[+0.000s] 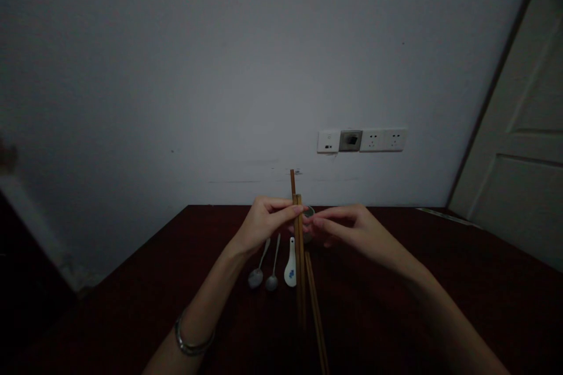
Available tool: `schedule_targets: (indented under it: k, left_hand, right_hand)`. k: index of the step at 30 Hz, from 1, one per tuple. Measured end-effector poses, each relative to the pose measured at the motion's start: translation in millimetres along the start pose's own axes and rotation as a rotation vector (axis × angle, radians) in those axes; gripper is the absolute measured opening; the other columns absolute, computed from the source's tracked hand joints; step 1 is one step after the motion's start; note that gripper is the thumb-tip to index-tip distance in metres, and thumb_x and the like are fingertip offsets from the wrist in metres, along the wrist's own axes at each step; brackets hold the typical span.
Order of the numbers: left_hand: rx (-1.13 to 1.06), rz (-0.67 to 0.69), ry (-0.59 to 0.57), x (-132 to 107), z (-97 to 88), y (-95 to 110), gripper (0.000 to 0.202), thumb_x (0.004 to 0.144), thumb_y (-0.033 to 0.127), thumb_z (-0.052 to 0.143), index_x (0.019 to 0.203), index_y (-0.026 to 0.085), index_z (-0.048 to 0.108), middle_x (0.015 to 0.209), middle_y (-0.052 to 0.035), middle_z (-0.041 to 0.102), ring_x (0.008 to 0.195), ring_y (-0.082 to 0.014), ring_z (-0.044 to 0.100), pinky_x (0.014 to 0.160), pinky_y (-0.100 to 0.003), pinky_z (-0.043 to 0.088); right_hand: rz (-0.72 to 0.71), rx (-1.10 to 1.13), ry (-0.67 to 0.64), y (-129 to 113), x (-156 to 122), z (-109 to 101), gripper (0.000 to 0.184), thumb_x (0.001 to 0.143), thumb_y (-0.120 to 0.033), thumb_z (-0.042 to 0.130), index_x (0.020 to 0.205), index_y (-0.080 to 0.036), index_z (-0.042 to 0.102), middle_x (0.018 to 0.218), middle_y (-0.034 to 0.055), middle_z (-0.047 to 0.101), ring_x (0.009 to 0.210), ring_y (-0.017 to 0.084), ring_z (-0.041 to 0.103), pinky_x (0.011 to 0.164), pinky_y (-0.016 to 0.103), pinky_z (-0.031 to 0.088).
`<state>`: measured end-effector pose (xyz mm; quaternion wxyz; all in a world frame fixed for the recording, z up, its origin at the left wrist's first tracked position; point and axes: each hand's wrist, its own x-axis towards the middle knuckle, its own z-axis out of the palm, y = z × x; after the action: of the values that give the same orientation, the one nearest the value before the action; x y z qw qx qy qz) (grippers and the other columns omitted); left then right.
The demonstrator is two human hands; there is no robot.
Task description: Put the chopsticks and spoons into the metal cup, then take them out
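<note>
- Left hand (267, 220) pinches chopsticks (301, 249); right hand (354, 227) just right, grip unclear.
- Step seems chopstick handling; next move likely needs steady fingertips.

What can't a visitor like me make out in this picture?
In the head view:
Much of the round container: hidden by fingers and the held chopsticks.
Near ends of the loose chopsticks: cut off by the bottom edge.
Lower tips of the held chopsticks: blurred, dim.
What the right hand grips, if anything: too small, dark.
</note>
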<state>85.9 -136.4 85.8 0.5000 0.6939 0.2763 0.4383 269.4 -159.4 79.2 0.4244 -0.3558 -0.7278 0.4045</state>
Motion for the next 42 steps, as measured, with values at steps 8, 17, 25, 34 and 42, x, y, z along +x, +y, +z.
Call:
schedule_targets:
  k: [8, 17, 25, 34, 42]
  left_hand:
    - [-0.043, -0.047, 0.144, 8.9, -11.1, -8.5, 0.031, 0.071, 0.037, 0.06, 0.086, 0.01, 0.066, 0.08, -0.0117, 0.067, 0.065, -0.0154, 0.063, 0.058, -0.026, 0.048]
    - [-0.106, -0.08, 0.139, 12.4, -15.5, -15.6, 0.034, 0.071, 0.038, 0.06, 0.087, 0.008, 0.064, 0.078, -0.0126, 0.066, 0.065, -0.0157, 0.062, 0.056, -0.024, 0.047]
    - [-0.114, -0.123, 0.115, 14.2, -15.8, -19.4, 0.037, 0.07, 0.039, 0.06, 0.09, 0.008, 0.065, 0.081, -0.0138, 0.066, 0.068, -0.0166, 0.062, 0.061, -0.027, 0.048]
    - [-0.109, -0.134, 0.14, 17.5, -17.6, -27.3, 0.03, 0.065, 0.036, 0.066, 0.077, 0.009, 0.066, 0.075, -0.011, 0.066, 0.065, -0.0135, 0.061, 0.059, -0.024, 0.048]
    - [-0.049, -0.151, 0.131, 17.5, -17.7, -27.9, 0.031, 0.064, 0.036, 0.066, 0.079, 0.009, 0.067, 0.077, -0.0117, 0.066, 0.068, -0.0146, 0.061, 0.062, -0.026, 0.049]
  right_hand:
    - [0.218, 0.212, -0.151, 23.5, 10.4, 29.1, 0.03, 0.067, -0.039, 0.065, 0.077, -0.011, 0.069, 0.073, 0.006, 0.067, 0.066, 0.013, 0.063, 0.067, 0.029, 0.052]
    - [0.26, 0.28, -0.093, 22.8, 11.9, 37.8, 0.029, 0.063, -0.037, 0.068, 0.073, -0.01, 0.067, 0.073, 0.0079, 0.068, 0.063, 0.014, 0.064, 0.061, 0.028, 0.053]
    - [0.242, 0.276, -0.093, 29.0, 12.7, 35.9, 0.029, 0.062, -0.038, 0.069, 0.071, -0.01, 0.067, 0.072, 0.0077, 0.068, 0.064, 0.015, 0.064, 0.061, 0.028, 0.053]
    - [0.246, 0.266, -0.067, 35.3, 15.3, 33.9, 0.03, 0.061, -0.038, 0.07, 0.07, -0.01, 0.066, 0.07, 0.0074, 0.068, 0.062, 0.014, 0.063, 0.06, 0.028, 0.053]
    - [0.235, 0.225, -0.101, 42.1, 16.7, 30.7, 0.032, 0.06, -0.041, 0.069, 0.07, -0.01, 0.067, 0.068, 0.006, 0.067, 0.062, 0.013, 0.063, 0.061, 0.028, 0.053]
